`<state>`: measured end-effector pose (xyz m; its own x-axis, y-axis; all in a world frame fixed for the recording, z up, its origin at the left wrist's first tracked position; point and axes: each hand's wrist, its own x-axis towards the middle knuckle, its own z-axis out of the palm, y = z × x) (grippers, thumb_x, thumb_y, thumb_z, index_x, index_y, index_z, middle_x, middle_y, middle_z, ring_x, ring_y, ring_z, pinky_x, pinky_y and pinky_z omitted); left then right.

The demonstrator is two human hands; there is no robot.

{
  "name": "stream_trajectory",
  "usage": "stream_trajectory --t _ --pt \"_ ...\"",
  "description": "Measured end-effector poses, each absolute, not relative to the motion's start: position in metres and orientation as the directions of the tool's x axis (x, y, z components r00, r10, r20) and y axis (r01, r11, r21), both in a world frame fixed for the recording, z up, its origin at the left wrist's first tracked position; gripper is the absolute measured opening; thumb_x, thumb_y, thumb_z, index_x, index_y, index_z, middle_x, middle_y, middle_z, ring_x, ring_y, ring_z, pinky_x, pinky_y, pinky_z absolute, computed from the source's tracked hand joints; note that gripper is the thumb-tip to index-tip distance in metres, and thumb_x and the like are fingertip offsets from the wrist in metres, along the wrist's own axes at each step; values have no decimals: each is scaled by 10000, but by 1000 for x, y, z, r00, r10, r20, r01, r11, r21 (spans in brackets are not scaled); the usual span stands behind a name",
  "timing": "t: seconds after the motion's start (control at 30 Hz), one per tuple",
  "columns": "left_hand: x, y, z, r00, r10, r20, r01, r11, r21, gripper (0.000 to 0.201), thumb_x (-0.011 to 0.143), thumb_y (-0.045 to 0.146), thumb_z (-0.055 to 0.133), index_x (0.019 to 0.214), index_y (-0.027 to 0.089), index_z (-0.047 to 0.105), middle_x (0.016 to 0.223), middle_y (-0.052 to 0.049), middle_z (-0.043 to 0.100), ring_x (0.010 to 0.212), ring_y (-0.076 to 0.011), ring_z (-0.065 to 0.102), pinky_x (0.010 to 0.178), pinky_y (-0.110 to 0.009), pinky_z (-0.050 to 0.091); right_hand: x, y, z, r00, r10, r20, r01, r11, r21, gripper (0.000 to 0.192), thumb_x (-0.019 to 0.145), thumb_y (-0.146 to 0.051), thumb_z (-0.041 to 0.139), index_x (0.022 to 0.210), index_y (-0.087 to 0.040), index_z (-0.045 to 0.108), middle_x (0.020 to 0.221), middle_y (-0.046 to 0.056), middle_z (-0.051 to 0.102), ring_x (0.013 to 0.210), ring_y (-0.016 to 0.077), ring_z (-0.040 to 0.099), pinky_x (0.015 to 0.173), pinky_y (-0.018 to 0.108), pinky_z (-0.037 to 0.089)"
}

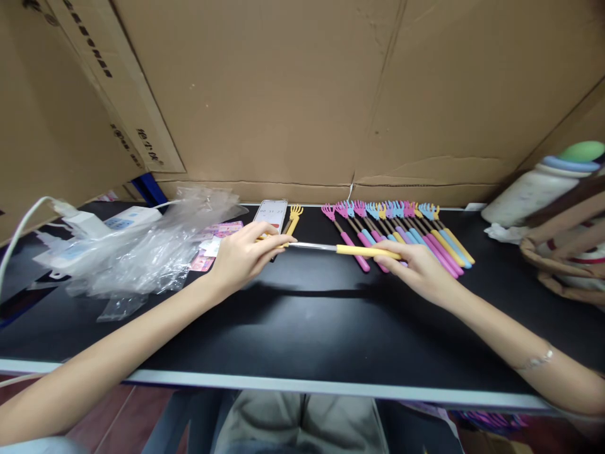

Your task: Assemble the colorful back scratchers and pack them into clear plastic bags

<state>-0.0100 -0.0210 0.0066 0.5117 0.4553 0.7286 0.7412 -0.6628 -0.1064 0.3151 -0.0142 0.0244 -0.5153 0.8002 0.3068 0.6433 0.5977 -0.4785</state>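
A yellow back scratcher (358, 250) with a metal shaft is held level above the table between both hands. My right hand (418, 268) is closed around the end of its yellow handle. At the other end, my left hand (250, 251) pinches the head, which the fingers mostly hide. Behind my left hand, another yellow back scratcher (295, 221) lies beside a phone (271, 213) showing a timer. To the right, a row of pink, blue, yellow and purple back scratchers (444, 249) lies on the table, hand-shaped heads toward the back.
Clear plastic bags (142, 258) and a white power strip (132, 217) cover the table's left side. Pink printed cards (202, 261) lie near my left wrist. A white bottle (534, 189) and a brown bag (562, 265) stand at the right. Cardboard (283, 94) walls the back.
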Motion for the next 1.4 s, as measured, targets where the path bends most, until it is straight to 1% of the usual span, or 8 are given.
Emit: stream_trajectory --t 0.27,0.43,0.57,0.8,0.9,1.07,1.23,1.4 --pt "-7 -18 16 462 535 708 795 -603 -63 291 968 358 435 1048 238 687 892 -37 640 759 -131 593 610 -222 406 311 -4 38 -473 808 352 692 588 -419 333 918 -474 416 925 -225 636 624 1 549 547 148 466 534 271 326" --pt "-6 -10 33 427 557 712 847 -522 -99 276 961 381 438 1075 281 670 947 -16 637 784 -130 606 547 -213 362 311 14 52 -470 744 476 727 631 -268 335 920 -454 413 933 -203 635 742 36 618 646 169 535 594 277 369" --pt "-3 -2 37 433 584 687 873 -461 -158 273 954 396 445 1091 294 658 982 -13 639 808 -132 616 512 -215 330 318 23 46 -484 657 578 765 638 -84 327 924 -433 418 948 -197 643 830 57 635 723 181 570 621 275 384" --pt "-10 1 20 479 585 655 860 -462 -216 294 942 448 461 1057 257 652 1011 -19 658 870 -156 627 562 -226 363 326 19 30 -611 542 578 752 626 208 330 944 -417 428 878 -185 652 751 37 663 672 155 582 595 258 364" --pt "-15 1 17 453 604 656 877 -434 -206 302 929 475 478 1052 257 647 1017 -15 658 854 -157 628 555 -234 355 326 19 29 -625 501 598 750 597 284 350 945 -434 424 878 -185 660 724 32 667 656 157 583 613 262 362" --pt "-17 0 17 424 627 654 893 -411 -184 330 926 502 472 1092 266 633 998 -17 676 878 -175 634 569 -248 350 325 19 25 -645 484 591 743 576 340 358 956 -421 407 882 -183 663 664 19 657 603 152 572 619 264 355" --pt "-17 0 13 377 667 642 912 -387 -134 346 907 544 481 1059 279 642 876 -12 694 822 -183 645 559 -260 326 324 17 20 -636 526 565 755 577 312 361 964 -420 393 885 -198 666 574 -3 625 550 136 567 565 257 318" --pt "-14 -2 12 330 755 566 912 -409 14 288 898 492 529 1095 294 599 991 32 705 868 -168 655 607 -234 351 323 15 18 -609 576 545 772 587 243 326 954 -414 418 906 -204 662 682 5 686 599 131 604 557 247 322"
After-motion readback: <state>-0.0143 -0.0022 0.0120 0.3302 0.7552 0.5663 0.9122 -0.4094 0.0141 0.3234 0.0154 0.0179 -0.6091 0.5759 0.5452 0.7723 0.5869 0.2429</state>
